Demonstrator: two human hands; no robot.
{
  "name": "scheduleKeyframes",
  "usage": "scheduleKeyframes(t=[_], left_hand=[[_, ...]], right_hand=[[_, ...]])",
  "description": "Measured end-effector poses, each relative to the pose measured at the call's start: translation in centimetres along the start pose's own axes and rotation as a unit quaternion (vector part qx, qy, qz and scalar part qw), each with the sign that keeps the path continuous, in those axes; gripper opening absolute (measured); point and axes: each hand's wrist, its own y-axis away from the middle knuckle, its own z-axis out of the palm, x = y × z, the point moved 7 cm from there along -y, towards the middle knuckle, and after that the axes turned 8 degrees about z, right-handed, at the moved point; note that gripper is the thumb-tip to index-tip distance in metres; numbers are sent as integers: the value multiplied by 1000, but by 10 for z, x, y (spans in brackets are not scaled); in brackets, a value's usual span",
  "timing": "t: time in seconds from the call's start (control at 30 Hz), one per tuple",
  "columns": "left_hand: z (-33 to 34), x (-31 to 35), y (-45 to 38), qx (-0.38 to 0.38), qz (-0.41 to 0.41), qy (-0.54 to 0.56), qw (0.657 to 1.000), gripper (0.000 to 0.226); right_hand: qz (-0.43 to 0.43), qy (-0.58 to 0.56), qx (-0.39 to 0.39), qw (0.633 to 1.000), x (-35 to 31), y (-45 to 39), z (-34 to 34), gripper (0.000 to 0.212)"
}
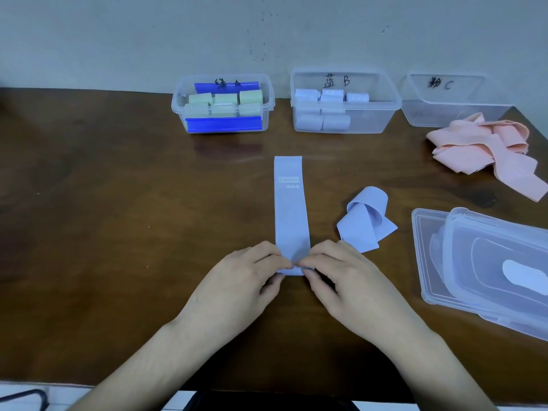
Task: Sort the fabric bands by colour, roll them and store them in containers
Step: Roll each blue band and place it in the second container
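Both the left hand (pixel 237 280) and right hand (pixel 350 280) pinch the near end of the flat blue band (pixel 292 209) lying before container B (pixel 345 102), where uneven rolling pressure could skew the roll.

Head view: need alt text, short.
Both hands, left hand and right hand, pinch the near end of a flat blue fabric band on a wooden table, starting a roll. Behind stand container A with green rolls, container B with blue rolls, and container C.
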Motion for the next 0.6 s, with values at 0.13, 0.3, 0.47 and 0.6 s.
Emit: scheduleKeyframes(t=[0.13,0.3,0.47,0.6], left_hand=[[0,-4,-5,-12,-9,-7,1000,19],[0,-6,-6,-22,-22,3,1000,19],[-3,-5,-9,-17,-16,3,1000,18],[-1,-7,-11,-18,-12,-7,1000,19]], right_hand=[[-4,17,30,999,0,2,-4,26],[-6,18,19,1000,2,-1,-2,24],[15,6,-17,1000,4,-9,-2,19],[25,2,-28,999,4,-12,-1,22]])
